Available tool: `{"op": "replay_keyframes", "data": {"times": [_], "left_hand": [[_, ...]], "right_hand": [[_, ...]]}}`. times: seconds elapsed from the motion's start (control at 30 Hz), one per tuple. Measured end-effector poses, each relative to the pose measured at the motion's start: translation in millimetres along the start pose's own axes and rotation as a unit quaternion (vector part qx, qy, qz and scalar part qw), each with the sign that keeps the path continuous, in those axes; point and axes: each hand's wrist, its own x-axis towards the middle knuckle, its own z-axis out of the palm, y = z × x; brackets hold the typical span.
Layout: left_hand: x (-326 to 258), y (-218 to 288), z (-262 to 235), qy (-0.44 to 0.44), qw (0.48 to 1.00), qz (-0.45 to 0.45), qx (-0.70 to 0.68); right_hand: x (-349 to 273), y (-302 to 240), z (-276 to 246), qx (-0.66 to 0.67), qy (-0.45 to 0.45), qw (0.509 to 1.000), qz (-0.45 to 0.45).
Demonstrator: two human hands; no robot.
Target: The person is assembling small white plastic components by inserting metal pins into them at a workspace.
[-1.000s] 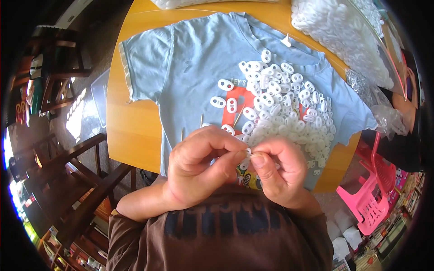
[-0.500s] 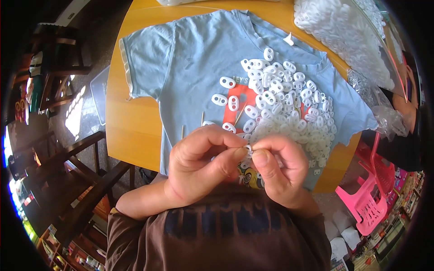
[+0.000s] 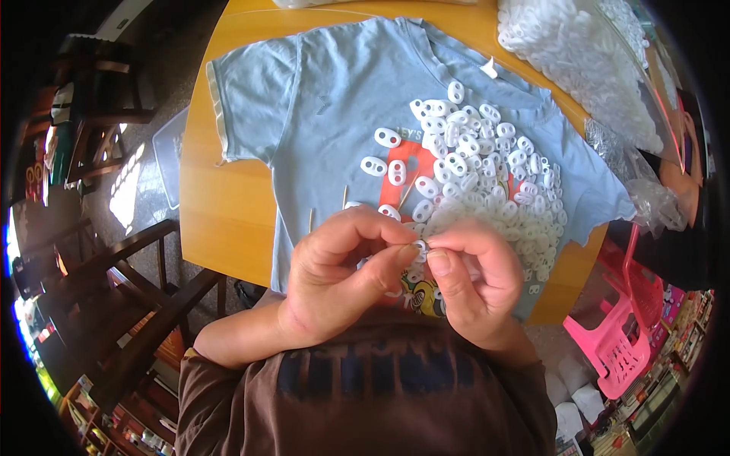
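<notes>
Left hand [image 3: 334, 281] and right hand [image 3: 475, 285] together, fingers pinched on one small white plastic piece [image 3: 420, 247], just above blue shirt [image 3: 319, 114] strewn with white pieces [image 3: 487, 175] on wooden table [image 3: 220, 220].

Small white plastic piece [image 3: 420, 247] pinched between thumb and fingertips of both hands, mostly hidden, held at near centre above the near edge of a heap of white oval two-hole plastic pieces [image 3: 487, 175] on a light blue T-shirt [image 3: 327, 114]
</notes>
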Motion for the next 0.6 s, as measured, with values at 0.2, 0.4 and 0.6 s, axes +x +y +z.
{"op": "replay_keyframes", "data": {"times": [0.2, 0.4, 0.6], "left_hand": [[0.9, -1.8, -1.9, 0.001, 1.0, -0.017, -0.02], [1.9, 7.6, -12.5, -0.032, 0.999, 0.007, 0.007], [-10.2, 17.8, -46.9, 0.031, 0.999, 0.0, 0.015]], "right_hand": [[-2.8, 4.1, 1.5, -0.051, 0.003, 0.999, -0.012], [3.4, -5.2, 1.8, -0.044, -0.016, 0.999, -0.012], [24.6, -22.4, -12.2, -0.158, -0.074, 0.984, -0.046]]}}
